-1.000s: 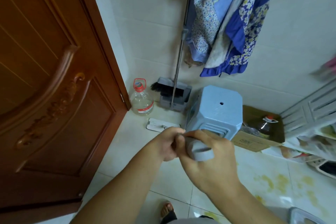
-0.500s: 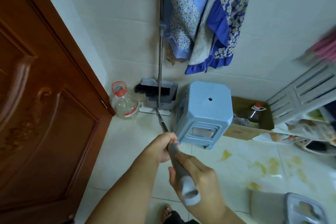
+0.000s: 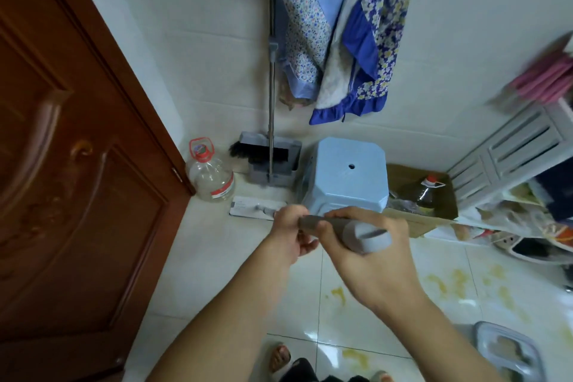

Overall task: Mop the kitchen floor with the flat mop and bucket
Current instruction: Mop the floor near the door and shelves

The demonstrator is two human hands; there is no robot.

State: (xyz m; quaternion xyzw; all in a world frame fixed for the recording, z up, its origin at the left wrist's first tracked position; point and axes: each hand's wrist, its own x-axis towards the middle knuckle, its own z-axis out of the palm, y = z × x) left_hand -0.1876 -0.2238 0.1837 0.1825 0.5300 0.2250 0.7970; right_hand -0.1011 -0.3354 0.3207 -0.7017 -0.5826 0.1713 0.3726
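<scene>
Both hands hold the grey mop handle, which points toward the camera. My right hand grips its thick grey end. My left hand grips the shaft just beyond. The white flat mop head lies on the tiled floor in front of the water bottle, partly hidden behind my left hand. The grey mop bucket shows at the bottom right corner. Yellow stains mark the floor on the right.
A brown wooden door fills the left. Along the wall stand a clear water bottle, a grey dustpan and broom, a blue plastic stool and a cardboard box with an oil bottle. Cloths hang above; a shelf stands right.
The mop head has come back from under the dustpan toward me. The handle end has swung up toward the camera, and the view has shifted slightly.
</scene>
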